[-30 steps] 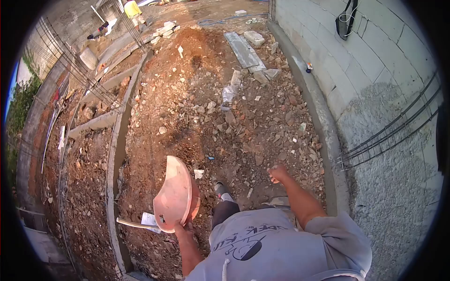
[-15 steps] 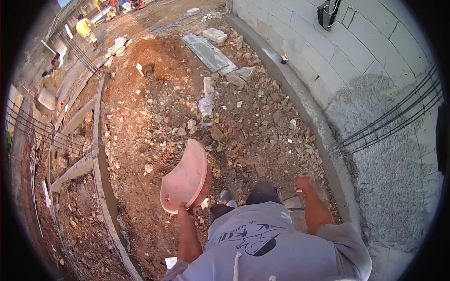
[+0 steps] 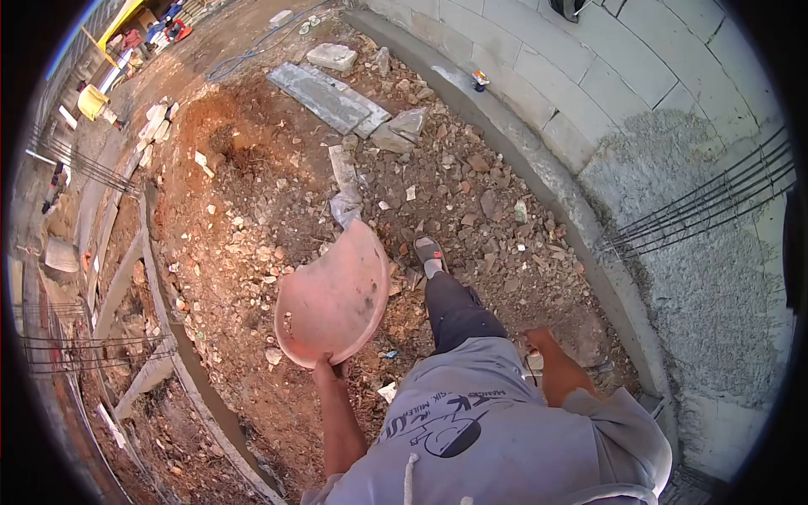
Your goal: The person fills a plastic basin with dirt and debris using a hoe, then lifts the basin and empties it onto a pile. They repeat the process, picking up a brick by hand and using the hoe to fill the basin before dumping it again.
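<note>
Block wall: fills your 1 to 3 o'clock, rebar rods jutting from its rendered patch.
Rubble ground: stony red earth spreading toward 12 o'clock.
Grey slab: lying flat at 11 o'clock, well apart from you.
Pink pan: tilted up on edge, directly above your left hand, toward 12 o'clock from it.
Left hand: closed on the pan's lower rim.
Right hand: down at your side near 4 o'clock; whether its fingers are curled or spread cannot be told.
</note>
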